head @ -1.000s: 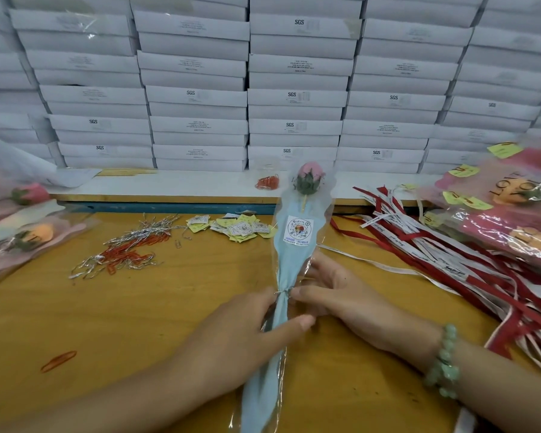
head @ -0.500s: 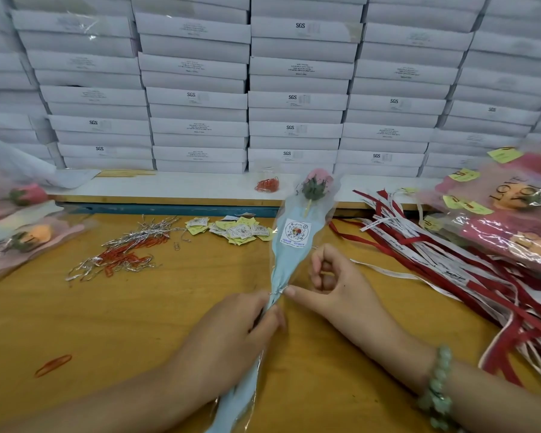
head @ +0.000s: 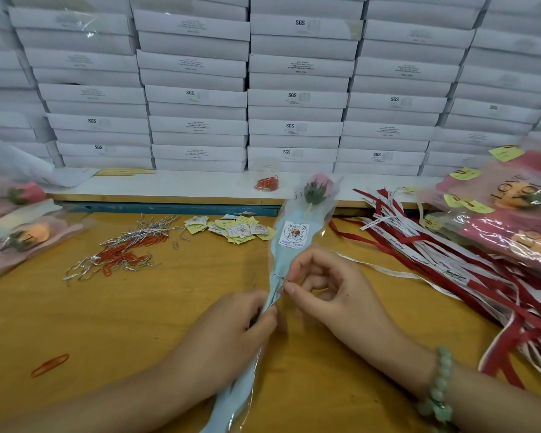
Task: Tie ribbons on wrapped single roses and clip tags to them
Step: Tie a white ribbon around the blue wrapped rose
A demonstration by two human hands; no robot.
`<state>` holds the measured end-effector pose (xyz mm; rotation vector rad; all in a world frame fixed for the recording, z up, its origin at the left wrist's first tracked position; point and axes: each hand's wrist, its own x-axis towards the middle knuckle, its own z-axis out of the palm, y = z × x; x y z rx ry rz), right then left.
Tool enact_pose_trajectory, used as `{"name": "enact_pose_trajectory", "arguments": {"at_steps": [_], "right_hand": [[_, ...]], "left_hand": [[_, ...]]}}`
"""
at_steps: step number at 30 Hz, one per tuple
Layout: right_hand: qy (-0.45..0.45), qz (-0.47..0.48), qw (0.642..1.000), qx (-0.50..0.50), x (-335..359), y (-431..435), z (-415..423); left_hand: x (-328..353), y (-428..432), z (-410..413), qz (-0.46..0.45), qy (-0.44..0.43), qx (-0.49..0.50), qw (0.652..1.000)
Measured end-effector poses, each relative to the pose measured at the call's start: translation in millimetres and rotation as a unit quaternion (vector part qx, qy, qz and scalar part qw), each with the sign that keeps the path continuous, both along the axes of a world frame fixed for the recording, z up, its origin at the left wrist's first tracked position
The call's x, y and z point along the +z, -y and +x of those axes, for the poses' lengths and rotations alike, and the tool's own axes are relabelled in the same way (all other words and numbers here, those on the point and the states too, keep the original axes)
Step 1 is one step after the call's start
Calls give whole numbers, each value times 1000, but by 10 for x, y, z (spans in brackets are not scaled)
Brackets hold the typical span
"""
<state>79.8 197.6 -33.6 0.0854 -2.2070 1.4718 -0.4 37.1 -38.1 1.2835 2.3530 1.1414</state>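
The wrapped rose lay lengthwise on the wooden table, bloom pointing away from the person and stem end running back between the forearms. I took that for convenience: it put the narrow neck of the pale blue sleeve right under both hands.

The left hand was curled round the sleeve just below the neck, gripping it and gathering the wrap into a tight waist. It seemed to be there to hold the flower steady. The right hand met the sleeve from the other side, thumb and forefinger pinching the ends of a thin silver twist tie cinched round the neck, the other fingers loosely bent and clear of the wrap. So the grip sat at the rose's waist, with the bloom and round sticker well beyond it and the tail of the sleeve behind the left wrist.

No ribbon or tag was on this rose yet, as far as I could judge. The red and white ribbons lay heaped just to the right, within easy reach. The small tags sat beyond the hands, beside a tangle of silver ties and red paper clips.
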Motion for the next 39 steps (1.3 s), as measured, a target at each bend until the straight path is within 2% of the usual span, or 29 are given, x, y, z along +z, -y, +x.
{"name": "enact_pose_trajectory", "arguments": {"at_steps": [9,16,33,39], "right_hand": [[2,17,999,-31,-3,-6,-9],[-48,88,992,-72,28,27,32],[-68,185,977,-76,28,52,30],[-64,225,971,-51,46,49,20]], "left_hand": [[-24,0,-7,-16,-14,-2,1000],[-14,-3,-4,-37,-56,-4,998],[-14,-12,20,-77,-161,-8,984],[-44,-5,-18,-52,-131,-3,990]]}}
